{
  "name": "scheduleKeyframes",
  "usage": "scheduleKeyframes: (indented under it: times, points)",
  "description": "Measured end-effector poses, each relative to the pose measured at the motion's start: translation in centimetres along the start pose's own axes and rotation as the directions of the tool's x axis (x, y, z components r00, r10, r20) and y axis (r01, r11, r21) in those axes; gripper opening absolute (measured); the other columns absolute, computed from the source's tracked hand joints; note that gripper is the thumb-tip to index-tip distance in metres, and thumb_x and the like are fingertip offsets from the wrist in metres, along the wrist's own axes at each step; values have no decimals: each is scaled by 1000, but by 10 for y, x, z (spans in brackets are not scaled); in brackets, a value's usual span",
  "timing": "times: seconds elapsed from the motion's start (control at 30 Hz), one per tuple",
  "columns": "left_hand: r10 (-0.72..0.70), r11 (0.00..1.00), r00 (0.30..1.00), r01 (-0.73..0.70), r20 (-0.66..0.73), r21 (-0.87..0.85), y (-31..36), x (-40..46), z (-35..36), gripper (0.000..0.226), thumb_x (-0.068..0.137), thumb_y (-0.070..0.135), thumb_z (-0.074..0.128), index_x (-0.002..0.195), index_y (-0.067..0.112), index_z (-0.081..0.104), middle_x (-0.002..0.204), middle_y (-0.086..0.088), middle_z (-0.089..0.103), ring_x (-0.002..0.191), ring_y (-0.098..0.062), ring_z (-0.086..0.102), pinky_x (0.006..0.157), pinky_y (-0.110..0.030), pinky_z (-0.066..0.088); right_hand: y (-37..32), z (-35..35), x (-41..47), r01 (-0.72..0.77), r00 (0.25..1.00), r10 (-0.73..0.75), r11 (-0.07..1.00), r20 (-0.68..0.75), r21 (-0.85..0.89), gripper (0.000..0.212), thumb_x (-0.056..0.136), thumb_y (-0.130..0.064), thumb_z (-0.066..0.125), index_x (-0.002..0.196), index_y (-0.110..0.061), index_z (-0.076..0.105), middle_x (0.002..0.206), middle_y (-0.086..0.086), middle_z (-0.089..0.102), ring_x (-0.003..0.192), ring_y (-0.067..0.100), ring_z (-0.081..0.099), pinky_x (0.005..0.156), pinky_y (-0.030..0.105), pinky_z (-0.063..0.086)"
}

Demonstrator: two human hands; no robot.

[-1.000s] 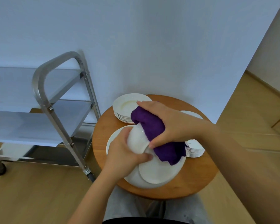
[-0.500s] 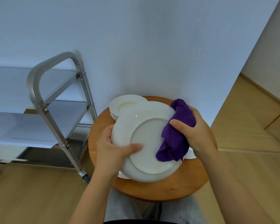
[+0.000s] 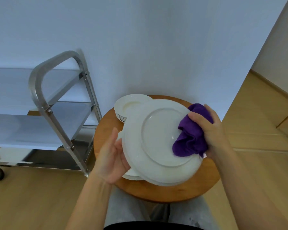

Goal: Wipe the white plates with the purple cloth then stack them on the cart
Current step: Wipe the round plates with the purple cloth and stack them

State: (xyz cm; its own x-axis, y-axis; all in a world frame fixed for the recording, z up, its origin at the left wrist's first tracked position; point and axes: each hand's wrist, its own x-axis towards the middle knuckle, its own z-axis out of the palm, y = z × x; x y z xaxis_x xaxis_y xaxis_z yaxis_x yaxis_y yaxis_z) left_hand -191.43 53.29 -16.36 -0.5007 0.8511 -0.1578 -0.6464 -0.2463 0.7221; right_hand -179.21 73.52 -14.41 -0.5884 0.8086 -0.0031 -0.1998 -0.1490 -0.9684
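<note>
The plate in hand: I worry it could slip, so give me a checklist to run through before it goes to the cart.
1. Left hand supports the plate: ok, palm and fingers at its left edge, though the thumb looks lifted.
2. Right hand holds the purple cloth: ok, bunched against the plate's underside.
3. Underside wiped fully: cannot tell.
4. Plate's other face wiped: cannot tell, hidden.
5. Cart shelf free to take it: ok, the near shelves look bare.
6. Other plates on the round table out of the way: ok, a stack sits behind.
</note>
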Motion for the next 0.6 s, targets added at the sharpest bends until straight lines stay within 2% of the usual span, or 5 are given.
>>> scheduleKeyframes:
  times: [0.07,0.27,0.4,0.5,0.6]
  points:
    - [-68,993,997,73,48,-92,7,9,0,78,45,37,93,114,11,69,111,-15,69,96,-31,68,75,-43,58,-7,4,5,-24,995,35,994,98,-106,79,47,-43,88,118,-44,53,108,-13,59,91,12,65,58,20,53]
    - [-7,991,997,17,76,-134,5,17,7,62,53,29,90,110,13,72,114,-15,68,99,-33,67,72,-44,57,-7,5,3,63,998,-55,974,43,-218,64,70,-44,73,128,-32,50,119,-8,59,101,10,60,65,15,51]
    - [72,976,995,-84,-63,-201,-2,16,13,43,76,33,66,116,16,66,110,-14,70,94,-32,69,66,-44,57,18,3,-20,76,996,-81,983,-22,-168,68,74,-42,67,136,-24,45,125,2,57,108,18,59,66,17,51]
    - [97,971,979,-132,-178,-200,-16,15,26,41,71,35,65,111,25,67,101,-8,73,87,-29,71,62,-43,57,38,13,-39,72,976,-81,996,-204,-54,67,81,-33,67,141,-29,36,128,0,52,107,14,56,58,12,50]
    - [148,973,931,-198,-333,-122,-25,15,35,45,63,39,67,107,32,59,88,-1,75,82,-25,72,57,-39,57,59,23,-59,45,960,-75,992,-269,-116,67,85,-33,66,141,-36,30,131,-4,44,106,10,54,62,14,53]
